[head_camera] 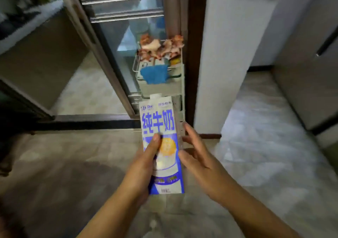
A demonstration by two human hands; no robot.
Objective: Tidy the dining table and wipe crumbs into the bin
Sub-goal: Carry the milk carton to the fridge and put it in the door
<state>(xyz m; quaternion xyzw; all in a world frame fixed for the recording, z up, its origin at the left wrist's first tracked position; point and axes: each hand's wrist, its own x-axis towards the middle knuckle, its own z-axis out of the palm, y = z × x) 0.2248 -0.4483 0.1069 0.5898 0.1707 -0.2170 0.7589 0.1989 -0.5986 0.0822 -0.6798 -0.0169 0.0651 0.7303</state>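
The milk carton (pixel 161 146) sits dead centre above the floor, pinched by the left hand (pixel 146 162), thumb across its front. The right hand (pixel 193 153), at 3 o'clock, is spread beside it. One-handed, it could slip and spill.

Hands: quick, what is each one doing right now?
Left hand: grips the milk carton, thumb across its front.
Right hand: open, fingers straight beside the carton's right edge; whether they touch it cannot be told.

The milk carton (pixel 161 142) is blue and white with blue lettering and a yellow circle; above it hangs a blue cloth (pixel 154 73).
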